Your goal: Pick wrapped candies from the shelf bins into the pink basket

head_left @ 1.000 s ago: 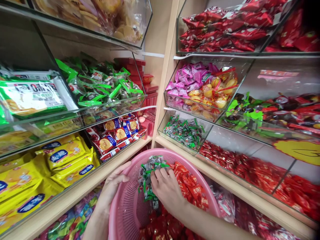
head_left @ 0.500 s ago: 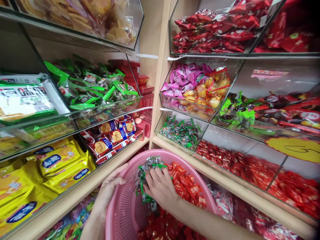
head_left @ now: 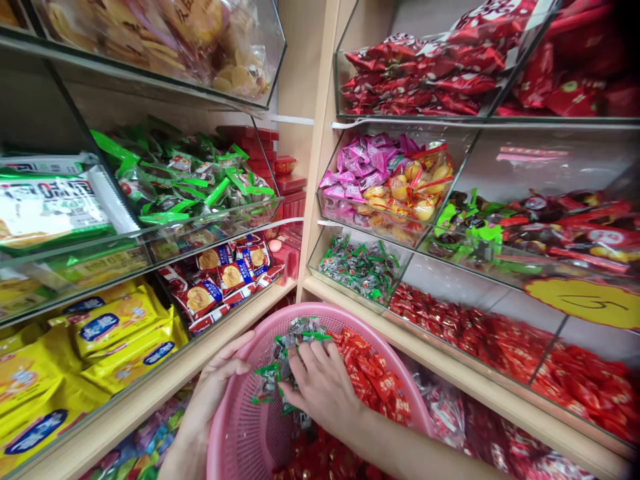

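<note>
A pink plastic basket point(head_left: 245, 400) with a perforated wall tilts in front of me. My left hand point(head_left: 220, 370) grips its left rim, with the thumb over the edge. Inside, my right hand point(head_left: 325, 380) curls its fingers over green-and-silver wrapped candies point(head_left: 306, 328); its fingertips are partly hidden among them. Some of these candies point(head_left: 267, 383) lie left of my right thumb, against the basket wall. Orange-red wrapped candies point(head_left: 373, 370) fill the basket's right side. Darker red wrapped candies point(head_left: 325, 460) lie at the bottom, below my right wrist.
Clear bins line shelves on both sides. Behind the basket, one bin holds green-and-silver candies point(head_left: 357, 267). Red candies point(head_left: 500, 340) fill bins to its right. Yellow packets point(head_left: 110, 333) lie at left. A wooden shelf edge point(head_left: 345, 303) runs close behind the basket rim.
Some green-and-silver candies have shifted left toward the basket wall. My right thumb has moved out from the fingers. My left hand stays on the rim.
</note>
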`<state>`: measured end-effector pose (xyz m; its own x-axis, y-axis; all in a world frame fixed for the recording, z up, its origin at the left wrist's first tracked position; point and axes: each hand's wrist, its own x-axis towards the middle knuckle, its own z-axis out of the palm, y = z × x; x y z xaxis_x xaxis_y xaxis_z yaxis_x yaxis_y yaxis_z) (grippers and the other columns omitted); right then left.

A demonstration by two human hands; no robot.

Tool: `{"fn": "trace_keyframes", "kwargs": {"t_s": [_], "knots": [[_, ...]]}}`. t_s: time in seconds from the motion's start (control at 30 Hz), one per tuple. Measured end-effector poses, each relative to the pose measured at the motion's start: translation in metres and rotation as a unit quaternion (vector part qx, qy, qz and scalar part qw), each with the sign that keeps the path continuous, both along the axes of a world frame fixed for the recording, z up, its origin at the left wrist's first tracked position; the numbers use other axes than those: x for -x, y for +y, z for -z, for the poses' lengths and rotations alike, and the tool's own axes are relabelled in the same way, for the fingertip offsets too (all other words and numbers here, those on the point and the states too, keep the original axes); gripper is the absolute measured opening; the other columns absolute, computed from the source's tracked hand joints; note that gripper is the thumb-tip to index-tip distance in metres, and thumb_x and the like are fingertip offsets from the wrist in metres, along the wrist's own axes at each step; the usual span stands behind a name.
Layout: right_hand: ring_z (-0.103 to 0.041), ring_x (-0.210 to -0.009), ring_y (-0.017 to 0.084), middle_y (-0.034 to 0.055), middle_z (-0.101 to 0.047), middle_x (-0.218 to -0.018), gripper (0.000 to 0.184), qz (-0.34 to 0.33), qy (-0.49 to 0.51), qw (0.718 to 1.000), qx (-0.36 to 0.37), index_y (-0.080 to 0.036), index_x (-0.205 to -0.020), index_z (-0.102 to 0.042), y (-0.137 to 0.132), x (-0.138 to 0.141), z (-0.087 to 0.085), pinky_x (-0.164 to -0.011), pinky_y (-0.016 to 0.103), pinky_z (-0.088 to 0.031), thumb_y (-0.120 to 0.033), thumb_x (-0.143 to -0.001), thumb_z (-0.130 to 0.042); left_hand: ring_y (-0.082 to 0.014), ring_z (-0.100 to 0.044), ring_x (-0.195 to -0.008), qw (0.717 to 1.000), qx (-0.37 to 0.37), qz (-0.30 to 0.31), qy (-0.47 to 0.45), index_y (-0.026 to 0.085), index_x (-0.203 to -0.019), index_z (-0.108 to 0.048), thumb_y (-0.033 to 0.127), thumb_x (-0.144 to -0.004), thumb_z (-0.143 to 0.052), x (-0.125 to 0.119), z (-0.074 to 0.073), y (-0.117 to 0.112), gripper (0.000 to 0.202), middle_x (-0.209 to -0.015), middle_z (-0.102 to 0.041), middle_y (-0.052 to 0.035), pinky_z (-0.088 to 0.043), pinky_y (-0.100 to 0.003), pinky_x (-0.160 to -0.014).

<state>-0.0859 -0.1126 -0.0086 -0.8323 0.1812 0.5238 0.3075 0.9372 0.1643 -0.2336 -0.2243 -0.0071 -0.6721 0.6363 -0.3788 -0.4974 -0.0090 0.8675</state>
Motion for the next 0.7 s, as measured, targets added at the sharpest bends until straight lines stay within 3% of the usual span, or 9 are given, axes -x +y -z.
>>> {"fn": "trace_keyframes", "kwargs": {"t_s": [0.2, 0.3, 0.47, 0.6, 0.7], "knots": [[-0.044, -0.078, 0.021, 0.0069, -0.056, -0.084, 0.041, 0.012, 0.002, 1.0, -0.013, -0.016, -0.099, -0.055, 0.017, 0.001, -0.038, -0.068, 0.035, -0.029, -0.049, -0.085, -0.037, -0.0134, -0.053, -0.055, 1.0, 0.001, 0.004, -0.005, 0.019, -0.121, -0.053, 0.014, -0.051, -0.063, -0.002, -0.002, 0.0, 0.071, -0.053, -0.058, 0.004, -0.041, -0.025, -0.066], [-0.044, -0.081, 0.022, 0.0086, -0.057, -0.085, 0.035, 0.063, -0.017, 0.997, -0.036, -0.016, -0.094, -0.057, 0.054, 0.004, -0.066, -0.07, 0.035, -0.027, -0.042, -0.088, -0.035, -0.0114, -0.054, -0.057, 1.0, 0.0, -0.002, -0.003, 0.02, -0.121, -0.052, 0.012, -0.053, -0.061, -0.001, -0.001, -0.002, 0.07, -0.059, -0.061, 0.0038, -0.04, -0.022, -0.065], [-0.046, -0.089, 0.026, 0.0173, -0.061, -0.09, 0.027, 0.244, -0.113, 0.962, -0.055, -0.01, -0.092, -0.06, 0.135, 0.006, -0.102, -0.075, 0.037, -0.025, -0.011, -0.085, -0.034, -0.012, -0.056, -0.059, 1.0, -0.001, 0.009, 0.004, 0.021, -0.121, -0.053, 0.013, -0.054, -0.062, 0.001, 0.001, -0.002, 0.068, -0.065, -0.064, 0.003, -0.04, -0.022, -0.066], [-0.047, -0.098, 0.029, 0.02, -0.062, -0.095, 0.029, 0.338, -0.212, 0.917, -0.017, -0.008, -0.092, -0.064, 0.164, 0.013, -0.102, -0.081, 0.04, -0.025, -0.007, -0.083, -0.036, -0.0155, -0.06, -0.072, 1.0, -0.001, -0.01, 0.005, 0.022, -0.119, -0.055, 0.012, -0.051, -0.063, 0.001, 0.001, -0.001, 0.069, -0.078, -0.068, 0.0016, -0.041, -0.024, -0.072], [-0.048, -0.099, 0.031, 0.02, -0.061, -0.098, 0.031, 0.373, -0.228, 0.899, 0.006, -0.009, -0.095, -0.064, 0.172, 0.022, -0.093, -0.077, 0.042, -0.03, -0.007, -0.083, -0.035, -0.0139, -0.059, -0.066, 1.0, 0.006, -0.009, 0.001, 0.021, -0.12, -0.053, 0.012, -0.052, -0.062, 0.0, -0.001, -0.001, 0.07, -0.072, -0.067, 0.0027, -0.042, -0.024, -0.072]]}}
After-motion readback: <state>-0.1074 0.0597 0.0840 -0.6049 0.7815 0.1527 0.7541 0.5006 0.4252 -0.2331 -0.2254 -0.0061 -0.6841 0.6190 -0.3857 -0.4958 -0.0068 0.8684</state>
